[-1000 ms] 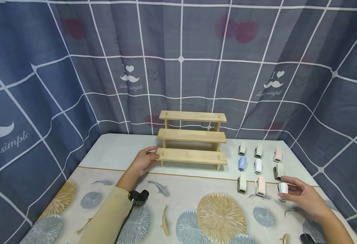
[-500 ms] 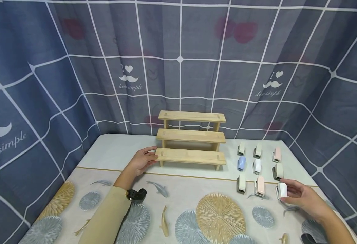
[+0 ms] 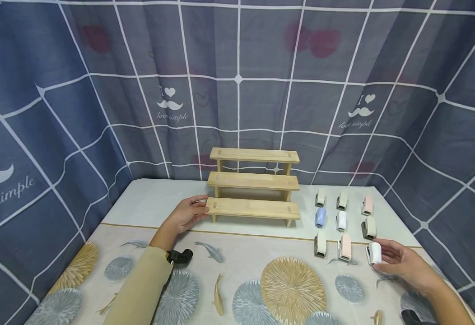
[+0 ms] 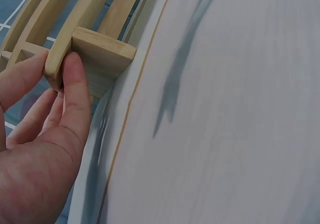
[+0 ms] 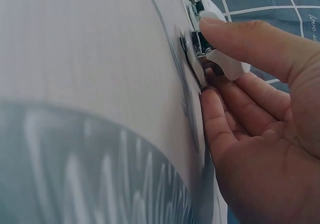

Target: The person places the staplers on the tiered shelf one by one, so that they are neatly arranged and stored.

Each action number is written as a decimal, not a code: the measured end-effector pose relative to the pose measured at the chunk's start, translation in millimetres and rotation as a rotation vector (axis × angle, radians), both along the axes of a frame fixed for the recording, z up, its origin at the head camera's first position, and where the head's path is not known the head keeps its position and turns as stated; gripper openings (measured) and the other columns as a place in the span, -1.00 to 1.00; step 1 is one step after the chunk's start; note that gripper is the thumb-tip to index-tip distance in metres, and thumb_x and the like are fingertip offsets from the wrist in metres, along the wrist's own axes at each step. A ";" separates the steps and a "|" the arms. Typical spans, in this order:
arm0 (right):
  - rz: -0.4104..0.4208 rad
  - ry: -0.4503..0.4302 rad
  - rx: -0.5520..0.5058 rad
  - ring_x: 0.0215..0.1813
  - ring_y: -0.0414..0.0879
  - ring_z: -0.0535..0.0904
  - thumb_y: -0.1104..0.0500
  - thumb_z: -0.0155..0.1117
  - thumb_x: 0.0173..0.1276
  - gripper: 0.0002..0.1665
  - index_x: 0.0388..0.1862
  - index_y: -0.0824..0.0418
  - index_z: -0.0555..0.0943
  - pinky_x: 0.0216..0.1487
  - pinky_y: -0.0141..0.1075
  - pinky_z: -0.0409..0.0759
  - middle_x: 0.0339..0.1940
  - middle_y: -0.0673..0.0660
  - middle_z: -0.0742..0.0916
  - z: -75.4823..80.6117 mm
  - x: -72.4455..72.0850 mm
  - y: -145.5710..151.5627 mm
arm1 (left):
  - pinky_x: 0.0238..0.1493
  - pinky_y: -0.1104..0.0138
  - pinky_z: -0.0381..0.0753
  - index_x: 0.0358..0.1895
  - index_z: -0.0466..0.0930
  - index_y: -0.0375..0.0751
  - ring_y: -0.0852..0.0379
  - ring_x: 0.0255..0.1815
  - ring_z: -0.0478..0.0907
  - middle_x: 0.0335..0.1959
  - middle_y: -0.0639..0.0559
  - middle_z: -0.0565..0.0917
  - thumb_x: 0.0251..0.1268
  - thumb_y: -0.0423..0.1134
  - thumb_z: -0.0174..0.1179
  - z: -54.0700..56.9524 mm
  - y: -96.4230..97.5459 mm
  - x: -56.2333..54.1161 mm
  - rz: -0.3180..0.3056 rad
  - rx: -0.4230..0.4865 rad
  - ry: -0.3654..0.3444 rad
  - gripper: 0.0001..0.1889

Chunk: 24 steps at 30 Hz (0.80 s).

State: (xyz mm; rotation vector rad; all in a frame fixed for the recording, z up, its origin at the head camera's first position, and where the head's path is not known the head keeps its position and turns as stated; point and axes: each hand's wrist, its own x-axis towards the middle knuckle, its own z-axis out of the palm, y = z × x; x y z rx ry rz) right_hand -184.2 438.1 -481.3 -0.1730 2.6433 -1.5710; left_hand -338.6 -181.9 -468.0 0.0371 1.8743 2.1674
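My left hand [image 3: 184, 214] pinches the left end of the lowest board of a three-step wooden display shelf [image 3: 253, 208]. In the left wrist view, thumb and fingers lie on either side of that board's end [image 4: 60, 59]. At the right, my right hand [image 3: 410, 262] holds a white mini stapler [image 3: 374, 253] between thumb and fingers, low at the table surface. Its white cap [image 5: 232, 66] and metal parts show in the right wrist view; whether its base touches the cloth is unclear. Several other staplers stand in rows nearby, including a pink one [image 3: 345, 248] and a cream one [image 3: 369, 227].
A blue stapler [image 3: 320, 217] and a white one [image 3: 341, 221] stand in the middle row, right of the shelf. A patterned cloth [image 3: 205, 293] covers the table's near part. A checked curtain [image 3: 262, 104] encloses the back and sides.
The white stapler has turned slightly in my right hand, and the fingers sit closer on it. My left hand stays on the shelf's end. The head view has shifted a little.
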 end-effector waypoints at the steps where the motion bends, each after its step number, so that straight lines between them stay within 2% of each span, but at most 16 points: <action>1: 0.002 0.000 -0.005 -0.03 -0.54 0.56 0.49 0.41 0.22 -0.12 0.37 0.77 0.14 -0.06 -0.58 0.65 -0.04 -0.45 0.56 -0.3 -0.2 0.3 | 0.00 0.34 0.77 0.54 0.21 -0.42 0.18 -0.14 0.72 -0.03 -0.03 0.67 0.40 -0.58 0.16 -0.3 -0.4 0.1 -0.002 0.002 0.002 -0.34; 6: 0.005 -0.014 -0.009 -0.03 -0.55 0.57 0.47 0.42 0.23 -0.08 0.40 0.77 0.10 -0.06 -0.57 0.66 -0.05 -0.45 0.56 -0.4 -1.0 0.4 | 0.03 0.35 0.76 0.55 0.19 -0.44 0.17 -0.12 0.73 0.01 -0.05 0.69 0.39 -0.56 0.18 -2.8 -2.0 -1.3 -0.016 0.018 0.013 -0.32; 8: -0.005 -0.025 0.005 -0.03 -0.56 0.56 0.46 0.43 0.23 -0.06 0.41 0.77 0.10 -0.05 -0.56 0.67 -0.02 -0.38 0.57 1.0 -0.9 -0.5 | 0.02 0.35 0.76 0.54 0.19 -0.44 0.17 -0.12 0.73 0.00 -0.04 0.69 0.39 -0.57 0.18 -3.8 -2.2 -2.2 -0.019 0.021 0.014 -0.32; 10: -0.022 -0.036 0.032 -0.04 -0.58 0.55 0.43 0.46 0.22 -0.05 0.42 0.75 0.12 -0.05 -0.55 0.68 0.07 -0.15 0.64 2.8 -0.9 -1.8 | 0.00 0.36 0.77 0.54 0.20 -0.45 0.17 -0.12 0.73 -0.02 -0.02 0.69 0.39 -0.58 0.17 -4.6 -1.9 -3.2 -0.013 0.023 0.011 -0.33; 12: -0.034 -0.047 0.069 -0.04 -0.61 0.52 0.38 0.48 0.22 -0.04 0.42 0.73 0.15 -0.04 -0.54 0.68 0.16 0.20 0.65 4.4 -0.9 -3.0 | -0.02 0.37 0.77 0.54 0.20 -0.46 0.19 -0.13 0.73 -0.04 0.00 0.68 0.39 -0.59 0.16 -5.1 -1.6 -4.2 -0.012 0.022 0.011 -0.33; 14: -0.046 -0.055 0.101 -0.05 -0.63 0.50 0.34 0.51 0.22 -0.03 0.42 0.71 0.17 -0.04 -0.53 0.69 0.24 0.53 0.56 5.6 -1.2 -4.3 | -0.04 0.39 0.77 0.52 0.21 -0.46 0.20 -0.14 0.73 -0.06 0.02 0.69 0.37 -0.61 0.15 -5.7 -1.1 -5.2 -0.001 0.025 0.009 -0.34; 15: -0.048 -0.057 0.115 -0.06 -0.64 0.49 0.33 0.52 0.22 -0.03 0.42 0.71 0.18 -0.05 -0.53 0.69 0.29 0.61 0.50 6.2 -1.3 -4.8 | -0.05 0.40 0.77 0.52 0.20 -0.48 0.21 -0.14 0.72 -0.07 0.03 0.69 0.38 -0.61 0.15 -6.0 -1.0 -5.6 -0.002 0.025 0.013 -0.34; 18: -0.046 -0.053 0.138 -0.06 -0.65 0.48 0.31 0.53 0.21 -0.03 0.42 0.69 0.20 -0.04 -0.53 0.69 0.32 0.66 0.45 7.5 -1.3 -6.0 | -0.09 0.43 0.76 0.52 0.21 -0.49 0.23 -0.16 0.71 -0.08 0.07 0.69 0.37 -0.61 0.15 -6.8 -1.2 -5.9 0.001 0.016 0.019 -0.34; 24: -0.035 -0.023 0.150 -0.05 -0.63 0.49 0.33 0.56 0.17 -0.05 0.39 0.68 0.24 -0.04 -0.53 0.69 0.25 0.58 0.53 7.8 0.3 -6.8 | -0.11 0.48 0.74 0.53 0.19 -0.48 0.26 -0.15 0.70 -0.03 0.08 0.65 0.37 -0.60 0.16 -7.0 -1.7 -4.6 -0.006 0.009 0.028 -0.33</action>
